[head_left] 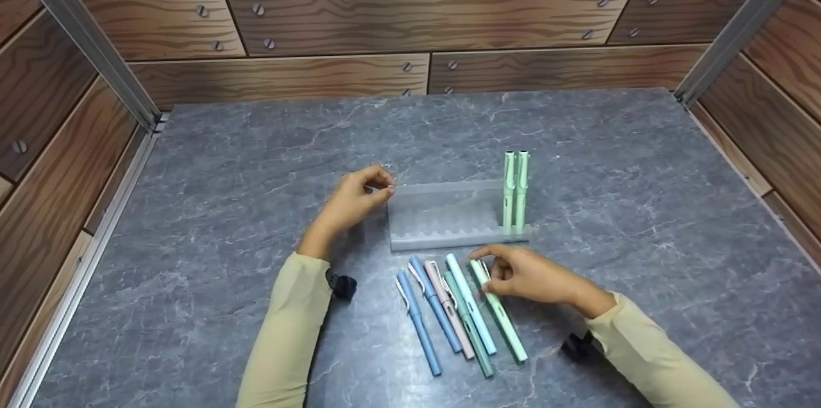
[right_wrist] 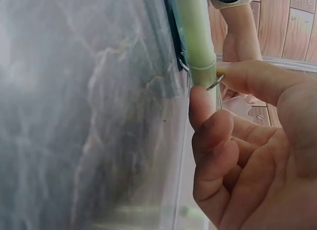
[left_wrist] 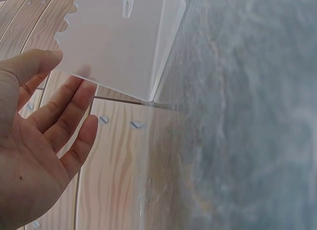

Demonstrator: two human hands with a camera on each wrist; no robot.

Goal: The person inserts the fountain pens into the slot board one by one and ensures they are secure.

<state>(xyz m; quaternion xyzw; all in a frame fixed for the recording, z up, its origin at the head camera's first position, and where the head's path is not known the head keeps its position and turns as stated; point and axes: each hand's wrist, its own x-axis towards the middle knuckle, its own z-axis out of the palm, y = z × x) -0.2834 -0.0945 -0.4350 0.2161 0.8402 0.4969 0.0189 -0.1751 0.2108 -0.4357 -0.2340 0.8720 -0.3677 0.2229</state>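
My left hand (head_left: 356,201) pinches the upper left corner of a clear pen rack (head_left: 442,212), thumb on one side and fingertips behind in the left wrist view. Two light green pens (head_left: 508,203) stand upright at the rack's right end. In front of it, my right hand (head_left: 532,274) pinches a light green pen (head_left: 508,328) near its clip, thumb and finger on either side of the cap in the right wrist view. That pen lies rightmost in a row beside a pale cyan pen (head_left: 471,305), a teal pen (head_left: 473,337) and a mauve pen (head_left: 448,305).
Two blue pens (head_left: 420,328) lie at the row's left side. Grey marbled tabletop (head_left: 224,215) surrounds everything. Wood-patterned walls (head_left: 359,20) and metal rails (head_left: 96,49) border the table at the back and sides.
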